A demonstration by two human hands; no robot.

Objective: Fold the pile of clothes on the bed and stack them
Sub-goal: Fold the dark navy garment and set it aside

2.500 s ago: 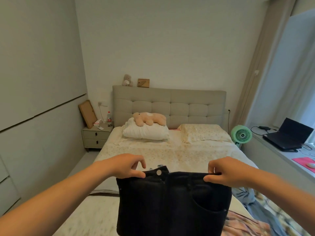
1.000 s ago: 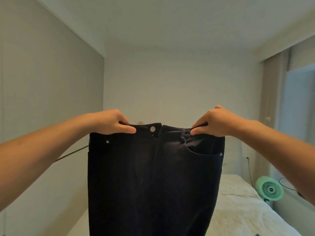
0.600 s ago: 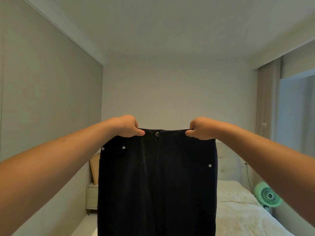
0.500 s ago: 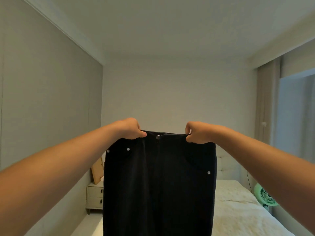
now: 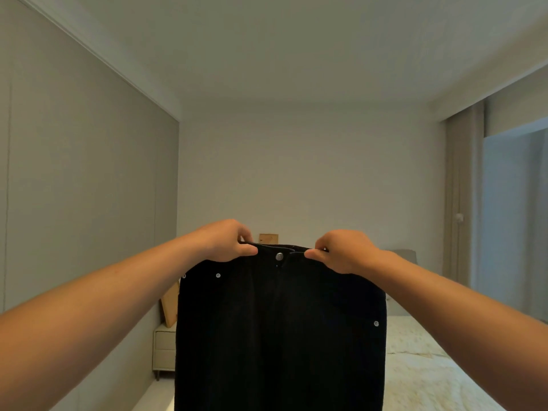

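Note:
A pair of black trousers [image 5: 278,336] hangs straight down in front of me, waistband up, its silver button facing me. My left hand [image 5: 225,241] pinches the waistband just left of the button. My right hand [image 5: 341,252] pinches it just right of the button. Both arms are stretched forward at chest height. The legs run out of the bottom of the view. The pile of clothes is not in view.
The bed [image 5: 421,366] with its pale floral cover shows at lower right behind the trousers. A beige nightstand [image 5: 164,348] stands at the left wall with a wooden board [image 5: 169,304] leaning above it. Curtains [image 5: 462,197] hang at the right.
Since the earlier frames both hands have slid inward along the waistband toward the button, and the sides of the waist now droop. The trousers stay raised, hanging a little lower in view.

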